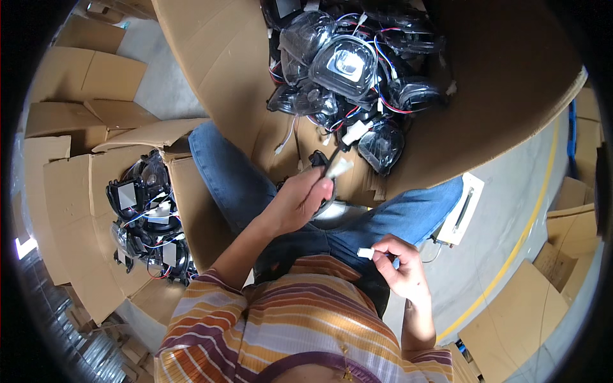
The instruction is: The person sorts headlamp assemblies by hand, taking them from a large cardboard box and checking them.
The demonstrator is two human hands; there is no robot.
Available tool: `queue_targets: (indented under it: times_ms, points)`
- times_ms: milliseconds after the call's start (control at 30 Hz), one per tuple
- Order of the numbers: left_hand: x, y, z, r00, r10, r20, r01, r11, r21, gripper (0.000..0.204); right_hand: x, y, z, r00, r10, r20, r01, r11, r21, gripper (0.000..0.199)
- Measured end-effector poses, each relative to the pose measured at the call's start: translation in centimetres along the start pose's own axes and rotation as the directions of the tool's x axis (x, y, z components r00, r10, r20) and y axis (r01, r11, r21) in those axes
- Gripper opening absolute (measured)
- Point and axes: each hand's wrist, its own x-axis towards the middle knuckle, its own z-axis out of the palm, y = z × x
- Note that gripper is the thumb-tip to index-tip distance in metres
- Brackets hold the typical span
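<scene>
My left hand (300,200) is closed around a black cable (332,159) above my lap, at the near edge of a large cardboard box. White plug connectors (340,168) stick out by its fingers and at the cable's far end; a dark part beneath the hand is mostly hidden. Lower and to the right, my right hand (401,267) pinches a small white connector (365,253) between thumb and fingers. Past the left hand, several clear-lensed vehicle lamps (345,67) with black housings and red, blue and white wires lie piled in the box. One lamp (382,148) lies nearest the hands.
The big cardboard box (511,121) opens toward me between my knees. At my left, another carton (191,198) holds several black lamp units (153,214) with wires. A white device (461,210) stands beyond my right knee. Flattened cardboard (514,313) and a yellow floor line (520,239) are at right.
</scene>
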Motion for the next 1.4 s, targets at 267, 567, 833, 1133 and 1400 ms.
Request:
queue_targets:
  times_ms: [267,567,833,1133,1400]
  points:
    - [-1.8,2.1,0.9,0.966,0.109,0.235,-0.092,0.992,-0.081,0.021,0.2,-1.4,-1.6,0.999,-0.051,-0.018,0.051,0.999,-0.004,0.007]
    - [-1.3,0.7,2.2,0.884,0.332,0.330,-0.198,0.904,-0.377,0.017,0.3,-1.4,-2.8,0.993,-0.116,-0.004,0.116,0.993,-0.035,0.010]
    - [-0.8,1.5,2.3,0.852,0.220,0.475,-0.047,0.936,-0.350,0.019,-0.1,-1.5,-2.3,0.992,-0.117,-0.038,0.112,0.988,-0.106,0.009]
    - [-0.9,1.5,3.1,0.885,0.150,0.440,0.019,0.934,-0.358,0.021,-0.7,-1.7,-3.0,0.997,-0.041,-0.070,0.037,0.997,-0.069,0.006]
    - [-0.5,1.2,3.7,0.823,0.196,0.533,-0.019,0.947,-0.320,0.023,-0.9,-1.9,-1.8,0.986,-0.099,-0.135,0.059,0.960,-0.273,0.006]
